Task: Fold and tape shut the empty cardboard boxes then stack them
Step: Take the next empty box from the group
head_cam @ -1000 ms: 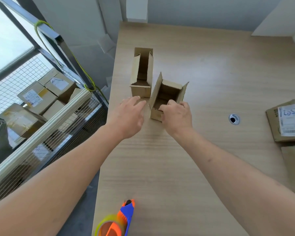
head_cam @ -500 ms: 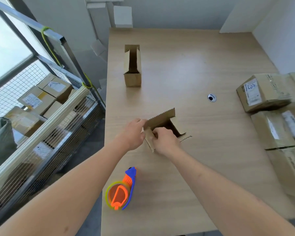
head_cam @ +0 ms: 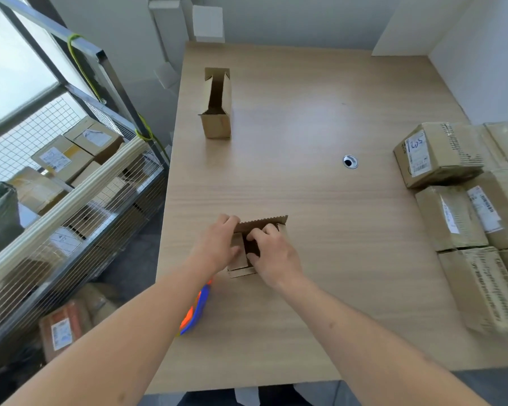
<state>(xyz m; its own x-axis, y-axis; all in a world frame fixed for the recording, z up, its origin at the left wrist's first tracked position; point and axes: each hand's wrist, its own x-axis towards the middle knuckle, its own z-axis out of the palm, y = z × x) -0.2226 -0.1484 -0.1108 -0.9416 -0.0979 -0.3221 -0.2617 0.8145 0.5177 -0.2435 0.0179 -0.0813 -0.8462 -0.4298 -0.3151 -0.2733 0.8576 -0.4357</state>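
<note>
A person's two bare arms reach in from the bottom of the frame over a light wooden table point(head_cam: 320, 200). Near the lower middle, both hands work on a small open cardboard box point(head_cam: 242, 266). The left hand point(head_cam: 217, 247) rests against the box's left side, fingers curled over the top edge. The right hand point(head_cam: 272, 253) grips from the right, fingers hooked into the dark opening and pressing on a small flap. One long flap point(head_cam: 261, 224) with a serrated edge stands upright at the far side, not yet folded.

A second open box point(head_cam: 216, 108) stands well apart in the upper middle of the frame, its flaps up. An orange and blue tape dispenser point(head_cam: 194, 312) lies just beside the left forearm, partly hidden by it. Sealed labelled parcels point(head_cam: 436, 155) sit along the right edge. A wire cage point(head_cam: 71, 200) with more parcels fills the left side.

The step in hand appears to be folding the flaps. It would likely go best by tucking the short flaps first, then laying the long flap flat and holding it down with one hand while the other reaches for the tape.
</note>
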